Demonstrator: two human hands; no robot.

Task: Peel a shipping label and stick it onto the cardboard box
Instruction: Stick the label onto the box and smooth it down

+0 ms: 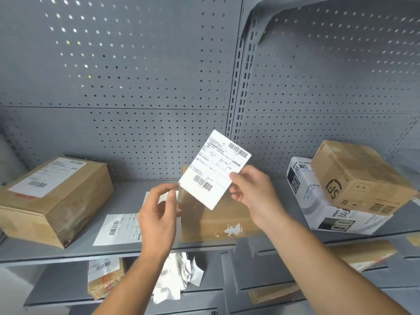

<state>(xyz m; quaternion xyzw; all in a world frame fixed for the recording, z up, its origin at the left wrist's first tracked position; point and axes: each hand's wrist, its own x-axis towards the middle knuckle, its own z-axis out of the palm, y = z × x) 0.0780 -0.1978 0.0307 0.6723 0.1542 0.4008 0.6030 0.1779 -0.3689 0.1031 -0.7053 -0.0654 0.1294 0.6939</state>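
the right hand [252,192] pinches the shipping label [214,170] by its edge; the left hand [159,208] pinches at its corner. thin, floppy, likely sticky: best held by the edges above the cardboard box [218,220].

Two forearms rise from the bottom edge, both bare from where they enter right up to the wrists (no sleeve or cuff shows anywhere along them). The left hand [156,214] is ungloved, with no ring, watch or band at the wrist. The right hand [254,194] is likewise ungloved and unadorned. Fingernails on both are short, plain and unpainted, and the forearms are slim and smooth.
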